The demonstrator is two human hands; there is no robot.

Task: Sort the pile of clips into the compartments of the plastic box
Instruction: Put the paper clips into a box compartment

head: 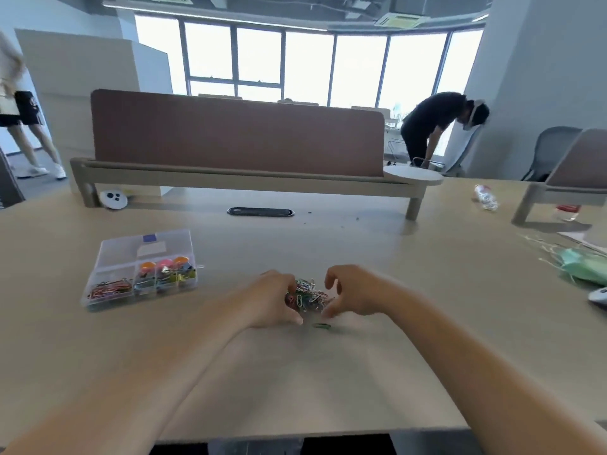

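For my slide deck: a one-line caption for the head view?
Left hand and right hand flank the clip pile; plastic box lies open to their left.

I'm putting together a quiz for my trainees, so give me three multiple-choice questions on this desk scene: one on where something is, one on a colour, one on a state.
1. For the person, on which side of the pile of clips does the plastic box stand?
A. left
B. right
C. between the pile and the person's body

2. What colour is the lone clip that lies apart from the pile, on its near side?
A. red
B. green
C. white

3. How is the box's lid?
A. shut over the compartments
B. open, laid back behind the compartments
C. taken off and set to the right of the pile

Answers:
1 A, the box stands well to the left of the pile.
2 B, the lone clip shows green against the pale wood.
3 B, the filled compartments lie uncovered, with the lid behind them.
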